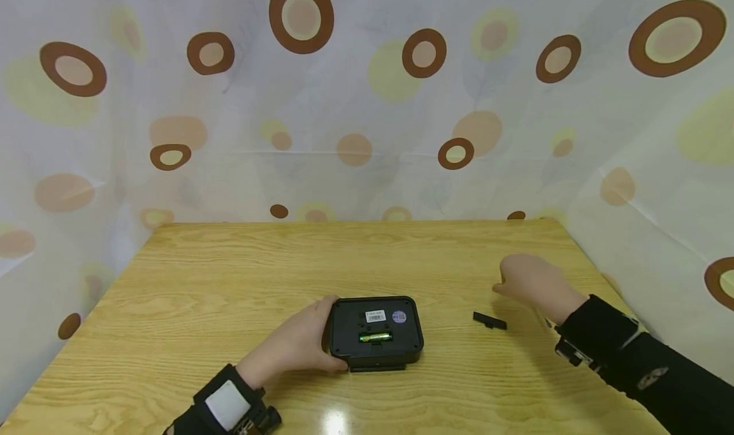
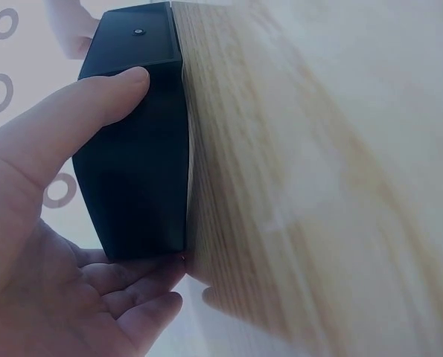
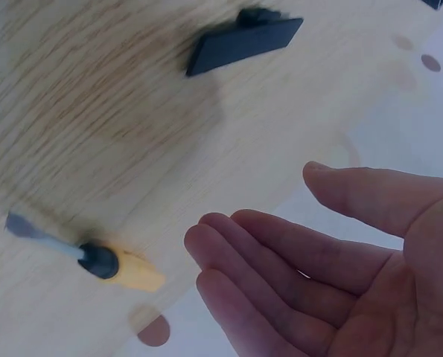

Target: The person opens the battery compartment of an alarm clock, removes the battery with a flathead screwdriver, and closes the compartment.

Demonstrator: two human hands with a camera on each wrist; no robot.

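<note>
A black rectangular device [image 1: 404, 342] lies back side up on the table, with stickers and an open slot on it. One green-and-gold battery [image 1: 375, 337] sits in that slot. My left hand [image 1: 304, 342] grips the device's left end; the left wrist view has the thumb [image 2: 124, 93] on its near side and fingers at the far edge. To the right rests a small black battery cover [image 1: 490, 321]. My right hand [image 1: 533, 285] hovers beyond the cover, holding nothing, its fingers [image 3: 228, 249] loosely bent in the right wrist view.
A screwdriver [image 3: 132, 269] with a yellow-and-black handle lies on the table near the right hand; in the head view the right wrist mostly hides it. The wooden table [image 1: 229, 263] meets a patterned cloth [image 1: 344, 104] at the back and sides.
</note>
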